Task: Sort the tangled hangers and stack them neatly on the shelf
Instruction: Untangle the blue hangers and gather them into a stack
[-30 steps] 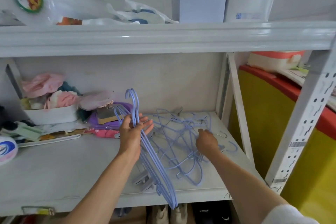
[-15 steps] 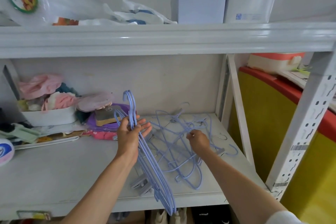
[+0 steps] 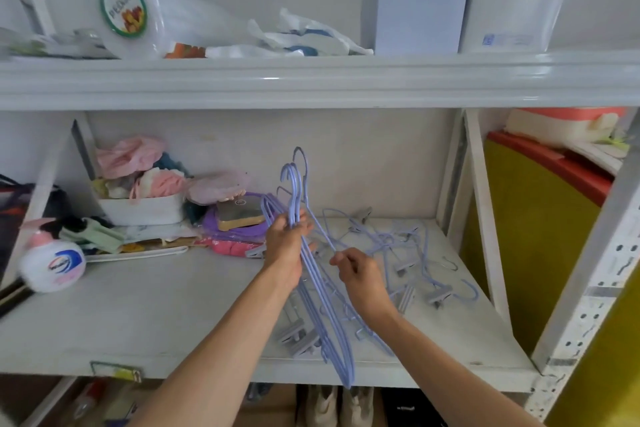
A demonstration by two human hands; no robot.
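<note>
Left hand: left hand (image 3: 286, 246) curled round a gathered bunch of lilac plastic-coated wire hangers (image 3: 313, 291), gripping just below the hooks; hooks stand upright above the fingers, bodies slant down to the right and overhang the front edge of the white painted shelf board (image 3: 145, 319).
Right hand: right hand (image 3: 360, 276) just right of the bunch, thumb and fingers pinching one thin lilac hanger wire (image 3: 320, 229) that runs up and left toward the left hand.
Tangled pile: loose tangle of lilac wire hangers with grey clips (image 3: 408, 253) lies flat on the shelf, behind and right of the right hand, near the white upright post (image 3: 483, 208).
Clips: grey clips (image 3: 298, 338) rest on the board directly under the held bunch.
Left of hands: purple round plastic lid (image 3: 235, 225), white tray of pink and pastel cloth (image 3: 142, 208), white pump bottle lying on its side (image 3: 52, 265).
</note>
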